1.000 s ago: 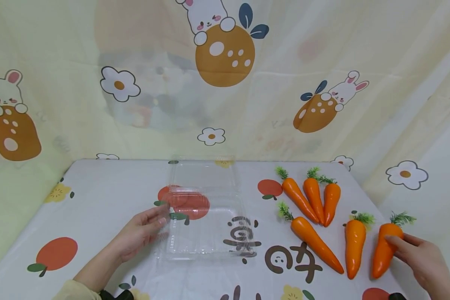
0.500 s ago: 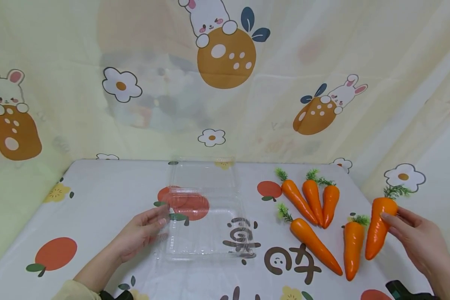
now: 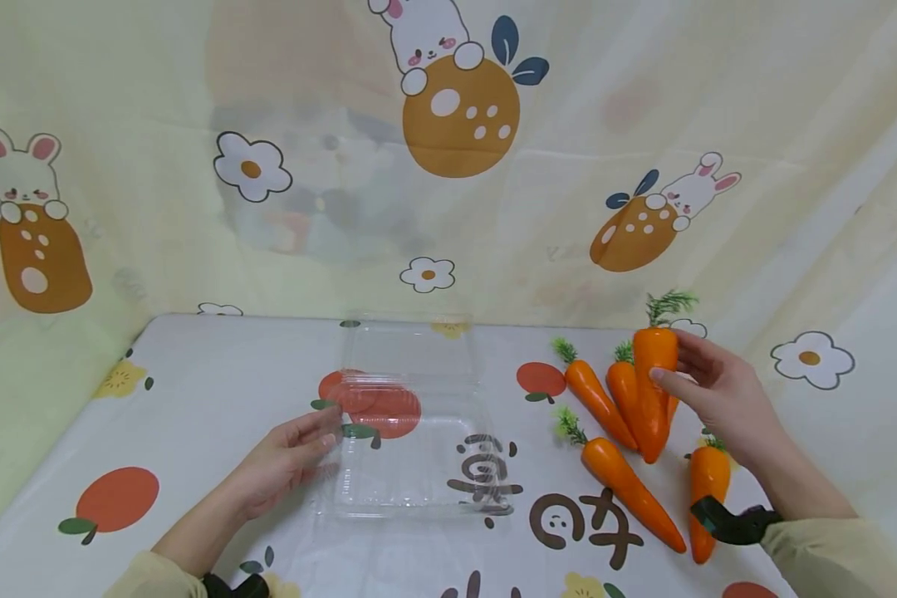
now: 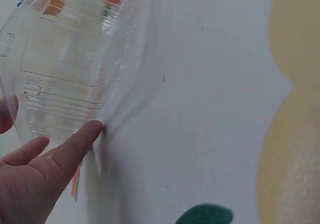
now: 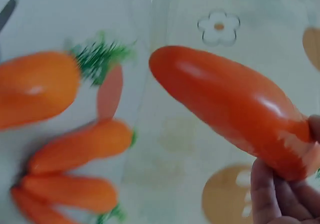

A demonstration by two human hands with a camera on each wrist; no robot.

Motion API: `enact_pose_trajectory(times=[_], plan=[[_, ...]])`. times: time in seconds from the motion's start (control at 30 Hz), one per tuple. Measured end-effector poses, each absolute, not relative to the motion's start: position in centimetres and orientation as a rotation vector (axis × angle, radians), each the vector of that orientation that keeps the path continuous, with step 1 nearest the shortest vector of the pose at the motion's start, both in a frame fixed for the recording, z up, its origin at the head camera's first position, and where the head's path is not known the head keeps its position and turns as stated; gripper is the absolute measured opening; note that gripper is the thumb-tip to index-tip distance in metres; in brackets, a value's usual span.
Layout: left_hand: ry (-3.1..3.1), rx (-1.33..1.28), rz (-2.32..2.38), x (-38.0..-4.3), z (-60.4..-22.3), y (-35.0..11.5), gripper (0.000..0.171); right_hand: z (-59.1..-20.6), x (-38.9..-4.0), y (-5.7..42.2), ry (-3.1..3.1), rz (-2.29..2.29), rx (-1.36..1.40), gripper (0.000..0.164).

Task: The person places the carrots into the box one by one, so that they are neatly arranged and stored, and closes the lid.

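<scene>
An open clear plastic container with a hinged lid lies on the table's middle. At its left edge my left hand pinches the rim; the left wrist view shows a fingertip against the ribbed wall. My right hand holds an orange toy carrot by its thick upper end, raised, tip down, green leaves on top. It overlaps two carrots behind it in the head view. Nearby lie another carrot, one slanting in front and one partly covered by the right wrist strap.
The table wears a white cloth printed with fruit, flowers and dark lettering. A pale curtain with rabbit prints hangs right behind it and along both sides. Black straps circle both wrists.
My right hand has lifted the carrot from the table's right edge and carried it left and away from me, over the back carrots. My left hand has stayed at the container.
</scene>
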State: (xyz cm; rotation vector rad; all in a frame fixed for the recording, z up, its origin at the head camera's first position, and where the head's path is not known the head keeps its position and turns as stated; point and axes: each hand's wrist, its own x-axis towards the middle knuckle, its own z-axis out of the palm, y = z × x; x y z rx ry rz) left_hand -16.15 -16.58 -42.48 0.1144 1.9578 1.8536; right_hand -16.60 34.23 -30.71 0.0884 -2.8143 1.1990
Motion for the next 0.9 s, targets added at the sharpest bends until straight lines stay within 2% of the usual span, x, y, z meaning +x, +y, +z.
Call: enact_pose_trajectory(times=[0.5, 0.9], plan=[[1.998, 0.11, 1.85, -16.3, -42.8, -16.6, 0.06, -29.3, -22.0, 21.3, -2.833, 1.281, 0.722, 0.063], [2.002, 0.102, 1.827, -16.3, -42.7, -16.5, 0.06, -30.9, -23.6, 12.5, -2.938, 1.153, 1.22, 0.059]])
